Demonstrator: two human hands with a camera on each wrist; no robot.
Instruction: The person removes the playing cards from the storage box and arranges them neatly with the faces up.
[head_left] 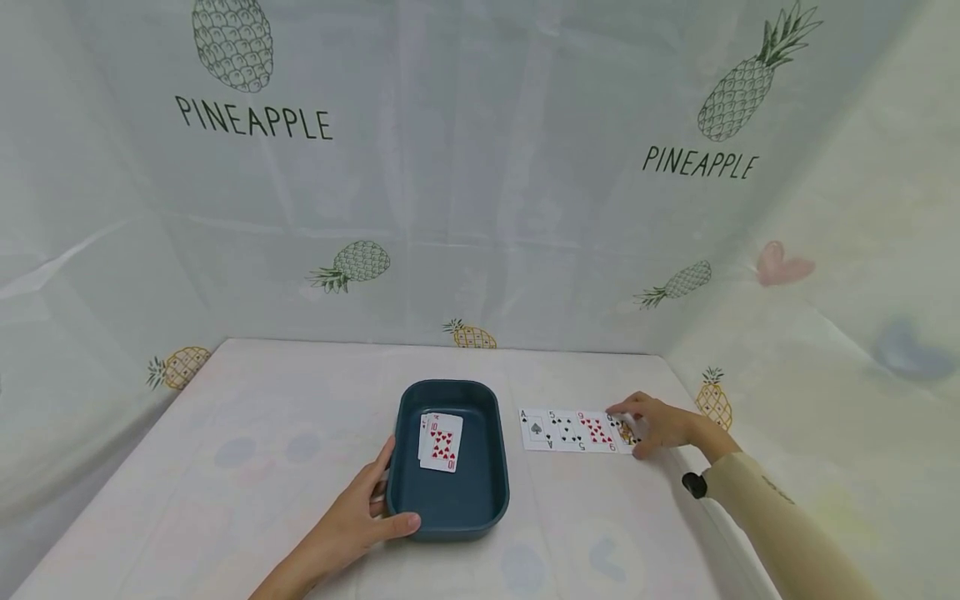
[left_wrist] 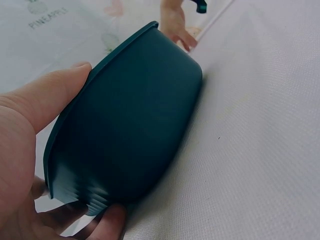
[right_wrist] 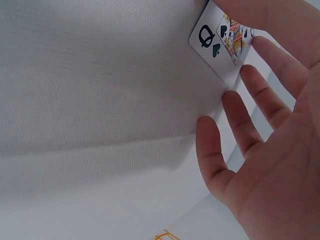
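Observation:
My left hand (head_left: 345, 512) grips the near left corner of a dark teal tray (head_left: 448, 510), its thumb over the rim and its fingers under the side. In the tray lies a ten of hearts (head_left: 442, 444), partly covering another card. To the right, face-up playing cards lie in a row: an ace of spades (head_left: 536, 429), a black five (head_left: 566, 429), a red nine (head_left: 597, 431) and a queen of spades (right_wrist: 212, 42) at the right end. My right hand (head_left: 660, 425) holds the queen by its edges, thumb at the near edge and fingertips at the far edge.
A pale cloth (head_left: 247, 467) covers the table. Behind it hangs a sheet (head_left: 480, 192) printed with pineapples, and more sheeting closes in both sides. A dark band (head_left: 694, 485) sits on the right wrist.

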